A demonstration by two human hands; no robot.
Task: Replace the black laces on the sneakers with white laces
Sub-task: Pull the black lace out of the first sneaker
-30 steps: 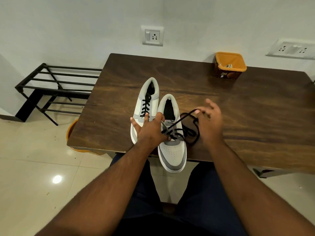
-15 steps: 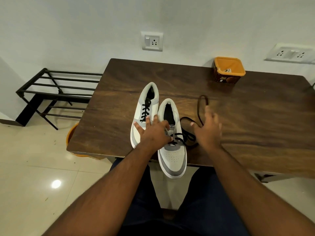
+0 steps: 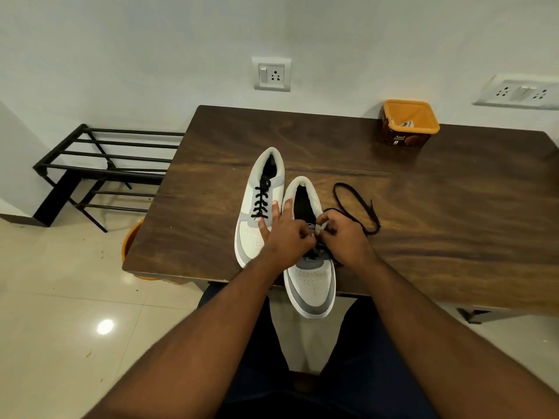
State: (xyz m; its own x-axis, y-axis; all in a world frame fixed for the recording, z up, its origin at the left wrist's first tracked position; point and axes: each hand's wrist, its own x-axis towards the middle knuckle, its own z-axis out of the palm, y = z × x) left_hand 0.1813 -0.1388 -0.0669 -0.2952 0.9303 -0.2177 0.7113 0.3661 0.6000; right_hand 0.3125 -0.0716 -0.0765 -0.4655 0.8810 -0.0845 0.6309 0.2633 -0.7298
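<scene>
Two white-and-grey sneakers stand side by side on the dark wooden table. The left sneaker keeps its black lace fully threaded. The right sneaker overhangs the table's front edge, and its black lace is partly pulled out, with a loose loop lying on the table to its right. My left hand holds the right sneaker at the lace area, two fingers stretched between the shoes. My right hand pinches the black lace at the eyelets. White laces show inside the orange tub.
An orange-rimmed brown tub stands at the table's back right. A black metal rack is on the floor left of the table, with an orange bucket under the table's left corner. Wall sockets sit behind.
My right hand let the pulled-out loop drop onto the table and came back to the eyelets, where it now pinches the lace. My left hand stayed on the sneaker.
</scene>
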